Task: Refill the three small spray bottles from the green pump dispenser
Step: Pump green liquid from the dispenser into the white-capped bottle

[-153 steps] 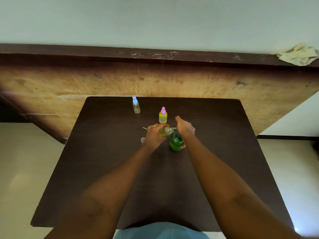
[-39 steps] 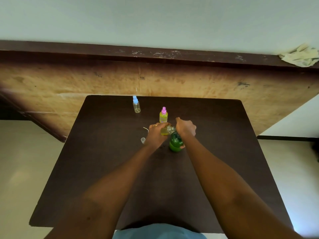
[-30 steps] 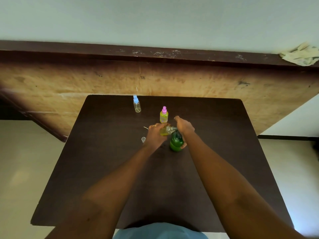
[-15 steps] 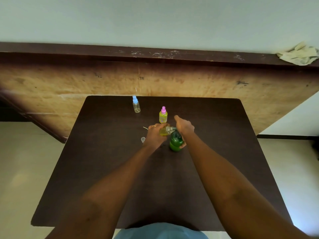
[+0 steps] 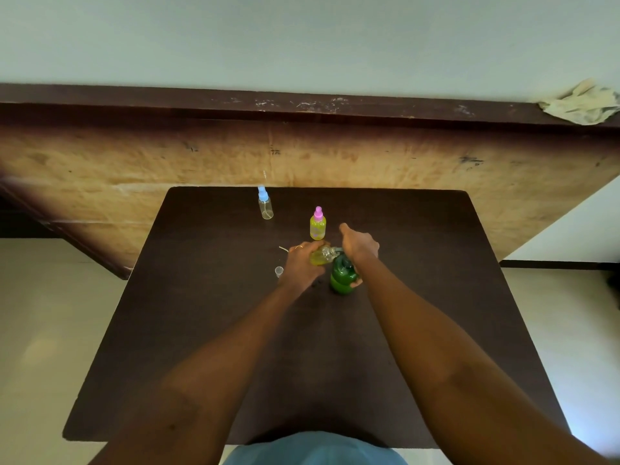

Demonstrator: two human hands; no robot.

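The green pump dispenser (image 5: 341, 277) stands upright near the middle of the dark table (image 5: 208, 330). My right hand (image 5: 359, 245) lies over its pump head, fingers curled down on it. My left hand (image 5: 302, 265) grips a small open spray bottle (image 5: 321, 256) with yellow liquid, tilted with its neck at the pump's nozzle. A pink-capped spray bottle (image 5: 317, 223) full of yellow-green liquid stands just behind my hands. A blue-capped clear spray bottle (image 5: 265, 203) stands at the far edge and looks empty.
A small clear cap (image 5: 278, 271) stands on the table left of my left hand, and a thin spray tube (image 5: 283, 249) lies behind it. A long wooden board (image 5: 335, 156) leans past the table's far edge. A crumpled cloth (image 5: 580, 102) sits on the ledge at upper right.
Almost nothing has changed: both hands stay at the dispenser and the tilted bottle, with only slight shifts of the right hand on the pump head.
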